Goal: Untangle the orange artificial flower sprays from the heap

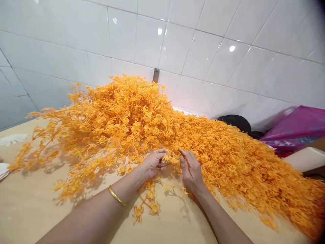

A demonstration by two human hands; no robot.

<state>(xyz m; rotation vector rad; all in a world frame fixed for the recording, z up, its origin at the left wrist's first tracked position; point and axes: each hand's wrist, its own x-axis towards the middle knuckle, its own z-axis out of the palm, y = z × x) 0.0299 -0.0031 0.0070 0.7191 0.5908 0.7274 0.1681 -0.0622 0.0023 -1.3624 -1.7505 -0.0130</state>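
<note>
Picking over sprigs seems underway: the left hand (153, 163) apparently pinches an orange sprig (150, 195); the right hand's (191, 170) grip I can't tell. Next calls for gentleness.

I count two hands (191, 169) mid-frame and one bangle (116, 196) lower left. The orange sprigs (137, 112) defy counting.

We've got a tan tabletop (38, 206) under a wide heap of orange sprigs (137, 115), plus white scalloped piece (12, 139) far left.
</note>
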